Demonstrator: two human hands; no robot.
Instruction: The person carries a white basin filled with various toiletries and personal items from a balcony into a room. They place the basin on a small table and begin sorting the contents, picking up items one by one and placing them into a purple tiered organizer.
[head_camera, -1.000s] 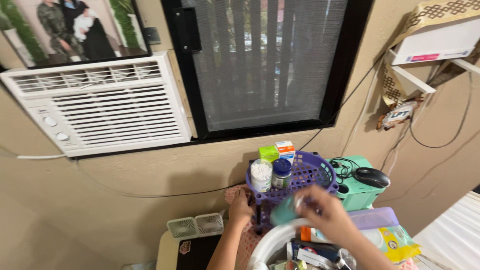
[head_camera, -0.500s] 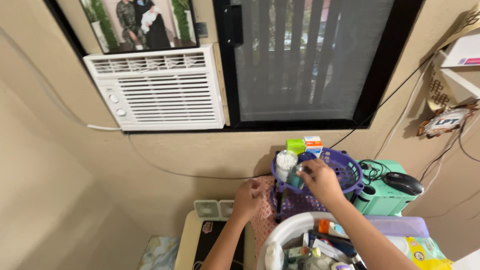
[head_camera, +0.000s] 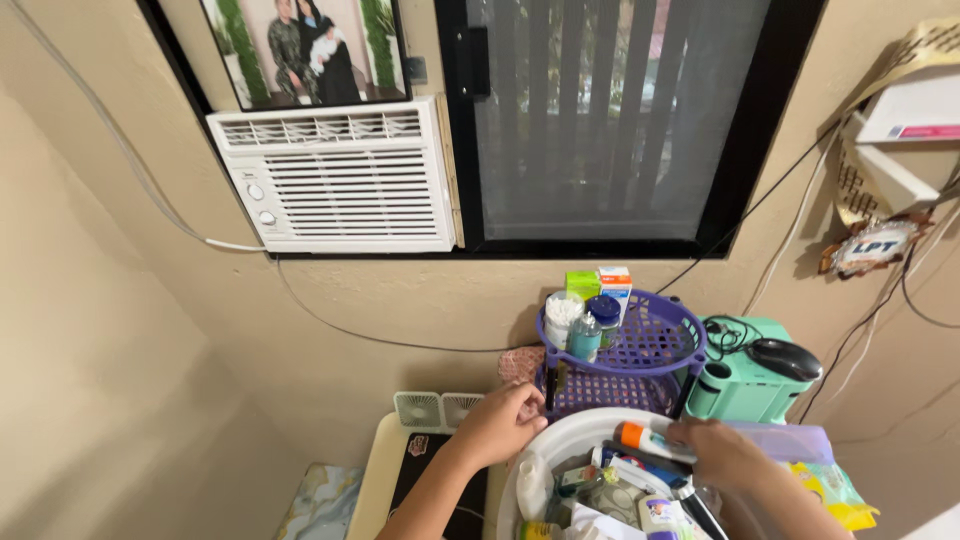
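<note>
My right hand reaches into a white basin full of toiletries, and its fingers close on a white tube with an orange cap. My left hand rests with curled fingers on the basin's left rim, next to a purple basket rack. A small teal bottle stands free in the rack's top basket. Beside it are a jar of cotton swabs and a blue-lidded jar.
A mint-green container with a black mouse on top stands right of the rack. Two small boxes sit behind the rack. A small white double fan is left of it. A window air conditioner hangs on the wall above.
My right hand set the teal bottle in the purple basket, let go of it and dropped to the basin, onto the orange-capped tube. My left hand moved right to the basin's rim.
</note>
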